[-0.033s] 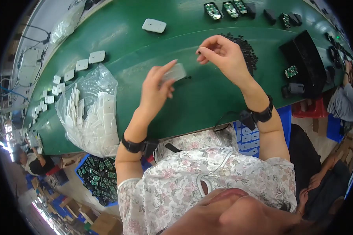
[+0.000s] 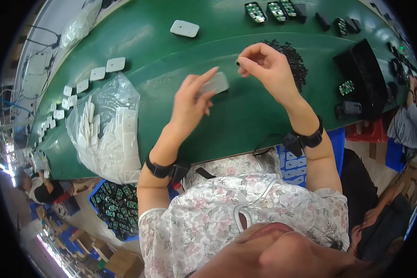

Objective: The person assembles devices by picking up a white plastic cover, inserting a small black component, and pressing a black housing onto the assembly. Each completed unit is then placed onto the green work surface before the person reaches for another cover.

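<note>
My left hand grips a white, partly see-through plastic cover between thumb and fingers, over the middle of the green table. To the right and a little farther away, my right hand pinches a tiny black piece at its fingertips; its exact kind is too small to make out. A heap of small black parts lies just beyond and right of that hand. The two hands are a short gap apart.
A clear bag of white covers lies at the left, beside a row of white covers. Another white cover rests at the back. Black cases with circuit boards stand far right, near a black box. A blue bin of circuit boards sits below.
My left hand has moved slightly right with the white cover, closer to my right hand. A small dark bit seen beside the cover earlier no longer shows. My right hand stays nearly in place.
</note>
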`<state>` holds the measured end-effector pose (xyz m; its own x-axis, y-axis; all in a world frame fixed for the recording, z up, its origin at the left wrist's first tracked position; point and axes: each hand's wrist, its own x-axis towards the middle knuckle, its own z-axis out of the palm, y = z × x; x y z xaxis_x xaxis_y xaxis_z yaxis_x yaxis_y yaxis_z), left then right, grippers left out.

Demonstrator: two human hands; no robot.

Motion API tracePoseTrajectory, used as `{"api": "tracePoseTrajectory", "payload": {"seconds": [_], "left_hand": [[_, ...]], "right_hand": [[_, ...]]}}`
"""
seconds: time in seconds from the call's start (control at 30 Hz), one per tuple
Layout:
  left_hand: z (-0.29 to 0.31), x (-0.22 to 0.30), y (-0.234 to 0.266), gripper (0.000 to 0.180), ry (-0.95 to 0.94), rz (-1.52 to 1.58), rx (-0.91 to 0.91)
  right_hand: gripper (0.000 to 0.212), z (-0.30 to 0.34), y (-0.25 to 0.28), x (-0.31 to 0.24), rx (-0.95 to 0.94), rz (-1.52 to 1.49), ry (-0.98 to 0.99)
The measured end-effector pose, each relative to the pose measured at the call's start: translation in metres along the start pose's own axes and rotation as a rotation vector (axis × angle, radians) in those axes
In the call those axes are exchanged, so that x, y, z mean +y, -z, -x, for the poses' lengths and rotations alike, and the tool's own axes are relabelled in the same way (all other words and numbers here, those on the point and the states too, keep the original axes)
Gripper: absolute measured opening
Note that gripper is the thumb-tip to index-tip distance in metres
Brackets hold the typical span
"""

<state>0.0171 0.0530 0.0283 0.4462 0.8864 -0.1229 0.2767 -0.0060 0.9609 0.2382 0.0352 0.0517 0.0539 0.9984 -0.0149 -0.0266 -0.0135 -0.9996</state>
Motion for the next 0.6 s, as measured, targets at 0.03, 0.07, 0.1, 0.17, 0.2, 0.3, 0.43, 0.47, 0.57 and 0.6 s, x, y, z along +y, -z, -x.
{"api": "tracePoseTrajectory", "payload": {"seconds": [0.03, 0.07, 0.1, 0.17, 0.2, 0.3, 0.43, 0.47, 0.57, 0.6], "left_hand": [[-0.004, 0.006, -0.009, 0.046, -0.049, 0.026, -0.108], [-0.006, 0.011, -0.013, 0.046, -0.032, 0.028, -0.103], [-0.008, 0.014, -0.016, 0.042, -0.021, 0.087, -0.129], [-0.009, 0.011, -0.018, 0.038, 0.002, 0.153, -0.146], [-0.008, 0.007, -0.018, 0.033, 0.039, 0.205, -0.122], [-0.008, -0.003, -0.014, 0.024, 0.042, 0.221, -0.06], [-0.003, 0.004, -0.013, 0.017, 0.019, 0.215, 0.017], [-0.003, 0.003, -0.013, 0.017, 0.026, 0.218, 0.027], [-0.002, -0.001, -0.012, 0.015, -0.123, 0.122, 0.049], [-0.001, -0.002, -0.011, 0.017, -0.15, 0.084, 0.051]], "right_hand": [[0.011, 0.009, -0.005, 0.005, 0.037, -0.057, -0.03], [0.01, 0.012, -0.007, 0.006, 0.045, -0.139, -0.071], [0.01, 0.013, -0.009, 0.009, 0.037, -0.144, -0.085], [0.01, 0.016, -0.014, 0.015, 0.059, -0.316, -0.138], [0.01, 0.017, -0.016, 0.014, 0.049, -0.317, -0.15], [0.011, 0.021, -0.024, 0.014, 0.069, -0.362, -0.219], [0.012, 0.027, -0.036, 0.025, 0.006, -0.279, -0.235], [0.013, 0.028, -0.038, 0.027, -0.01, -0.253, -0.247], [0.01, 0.03, -0.044, 0.023, 0.027, -0.17, -0.215], [0.01, 0.03, -0.044, 0.021, 0.019, -0.171, -0.218]]}}
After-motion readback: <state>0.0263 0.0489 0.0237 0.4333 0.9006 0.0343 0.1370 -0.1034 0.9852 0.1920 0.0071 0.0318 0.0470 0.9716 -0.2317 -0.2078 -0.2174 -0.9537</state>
